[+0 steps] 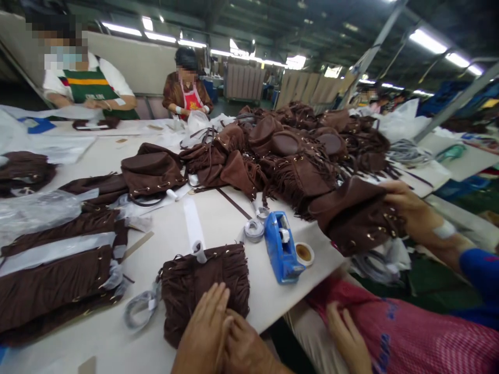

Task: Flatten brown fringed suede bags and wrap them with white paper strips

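Note:
A dark brown fringed bag (pixel 210 275) lies on the table in front of me, with a white paper strip (pixel 194 223) reaching its top edge. My left hand (pixel 206 324) rests flat on the bag's lower part, fingers stretched out side by side. Right beside it, my right hand (pixel 247 343) has its fingers curled in at the bag's lower edge; whatever they hold is hidden. A wrapped coil of strap (pixel 141 310) lies left of the bag.
A blue tape dispenser (pixel 281 249) and a tape roll (pixel 304 254) stand right of the bag. Behind is a large pile of brown bags (pixel 288 145). At the right, another person's hand (pixel 409 205) holds a brown bag (pixel 353 215). Two people work across the table.

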`<state>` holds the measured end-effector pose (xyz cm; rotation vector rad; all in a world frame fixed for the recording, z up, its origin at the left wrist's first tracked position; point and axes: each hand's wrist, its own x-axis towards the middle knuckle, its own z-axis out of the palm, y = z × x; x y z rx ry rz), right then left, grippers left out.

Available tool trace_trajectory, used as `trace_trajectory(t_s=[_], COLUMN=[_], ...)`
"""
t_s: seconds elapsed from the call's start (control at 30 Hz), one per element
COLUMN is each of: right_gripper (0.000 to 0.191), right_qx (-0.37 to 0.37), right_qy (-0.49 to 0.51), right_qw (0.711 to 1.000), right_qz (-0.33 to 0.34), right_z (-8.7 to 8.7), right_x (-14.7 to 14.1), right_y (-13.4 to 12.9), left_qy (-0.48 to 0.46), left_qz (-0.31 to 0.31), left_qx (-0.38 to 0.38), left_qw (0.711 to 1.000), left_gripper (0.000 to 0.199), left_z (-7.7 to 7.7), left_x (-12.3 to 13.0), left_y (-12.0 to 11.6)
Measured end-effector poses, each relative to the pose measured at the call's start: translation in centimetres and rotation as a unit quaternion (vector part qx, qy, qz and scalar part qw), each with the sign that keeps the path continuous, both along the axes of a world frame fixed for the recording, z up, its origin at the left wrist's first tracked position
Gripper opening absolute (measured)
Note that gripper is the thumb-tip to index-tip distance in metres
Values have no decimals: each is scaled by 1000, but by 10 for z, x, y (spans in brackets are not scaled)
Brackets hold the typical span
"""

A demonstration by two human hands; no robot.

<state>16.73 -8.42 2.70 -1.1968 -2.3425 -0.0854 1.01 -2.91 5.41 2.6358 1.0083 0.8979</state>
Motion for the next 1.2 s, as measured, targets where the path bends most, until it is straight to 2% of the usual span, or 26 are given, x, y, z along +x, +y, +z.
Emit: trace_trajectory(t_s=[0.03, 0.07, 0.17, 0.27, 0.37, 0.4, 0.5, 0.6, 0.67, 0.73, 0.8, 0.87, 0.93, 0.97, 1.0, 1.1, 1.13, 1.2], right_gripper=[31, 29, 31, 48, 42, 40, 56, 33, 30, 29, 31, 56, 81, 84, 77, 30, 21, 16], right_qx=[14, 26, 9, -42, -53, -50, -87, -117, -117, -145, -208, -278, -319, -325, -323, -311, -311, -300], right_qy=[-7, -21, -54, -83, -65, -54, 24, 111, 141, 206, 291, 332, 287, 246, 208, 150, 148, 146], right_qw=[1000, 999, 998, 995, 996, 997, 987, 963, 953, 928, 882, 840, 840, 850, 861, 872, 871, 879], right_qz=[7, 16, 35, 37, -6, -27, -131, -216, -241, -275, -307, -328, -333, -333, -335, -347, -352, -341], right_z=[-3, -6, -2, 14, 29, 32, 36, 37, 37, 35, 34, 35, 41, 45, 49, 63, 66, 71], right_x=[3, 7, 20, 30, 32, 32, 35, 48, 63, 76, 85, 87, 86, 84, 83, 74, 69, 53], right_y=[-1, -2, -7, -10, -9, -9, -14, -23, -24, -13, 10, 41, 70, 82, 90, 100, 99, 97], left_qy=[37, 63, 114, 135, 146, 146, 141, 137, 138, 143, 153, 163, 172, 177, 183, 211, 220, 237], left_qz=[16, 34, 47, 32, 24, 23, 12, 13, 22, 23, 19, 15, 9, 5, -1, -26, -34, -47], left_qx=[55, 77, 35, -10, -19, -17, -4, -1, 0, 9, 32, 66, 108, 125, 141, 156, 153, 141], left_qw=[998, 994, 992, 990, 989, 989, 990, 990, 990, 989, 988, 984, 979, 976, 973, 965, 963, 960], left_gripper=[56, 60, 67, 69, 70, 69, 68, 72, 77, 77, 77, 79, 81, 82, 84, 88, 90, 94], left_z=[-11, -22, -41, -38, -29, -28, -29, -33, -35, -37, -38, -39, -39, -38, -36, -31, -30, -34], left_x=[3, 3, -2, -6, -2, -1, 1, 0, -1, -1, 0, 2, 3, 4, 5, 5, 5, 1], left_y=[8, 13, 15, 9, 8, 9, 11, 11, 11, 10, 10, 11, 13, 16, 19, 31, 36, 43])
